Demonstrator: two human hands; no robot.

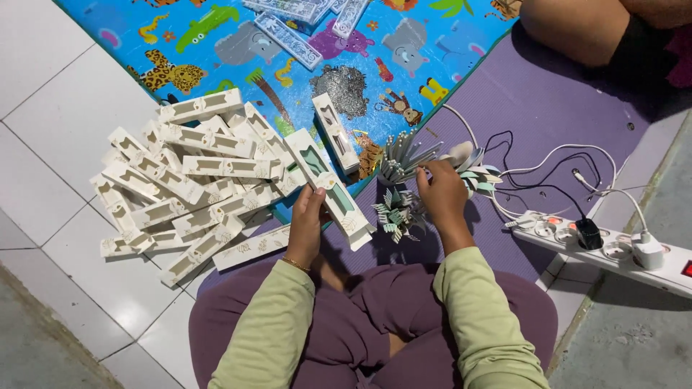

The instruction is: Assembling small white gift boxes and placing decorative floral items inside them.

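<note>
boxes (194, 180): matt white card | mat (548, 108): purple foam, dimpled | floor tiles (50, 108): glossy white

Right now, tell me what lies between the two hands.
Head view: between left hand and right hand lie the held white box and small pale pieces on the purple mat.

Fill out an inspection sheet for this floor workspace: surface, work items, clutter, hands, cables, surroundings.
Surface: purple mat beside an animal-print play mat, both on white floor tiles.
Work items: long white box with a teal window; bunch of small pale pieces.
Clutter: heap of white boxes; upright sticks; glittery silver patch.
Hands: left hand grips the long white box; right hand pinches the bunch of small pale pieces.
Cables: white power strip with plugs, black and white leads looped across the purple mat.
Surroundings: another person's leg at top right.
</note>
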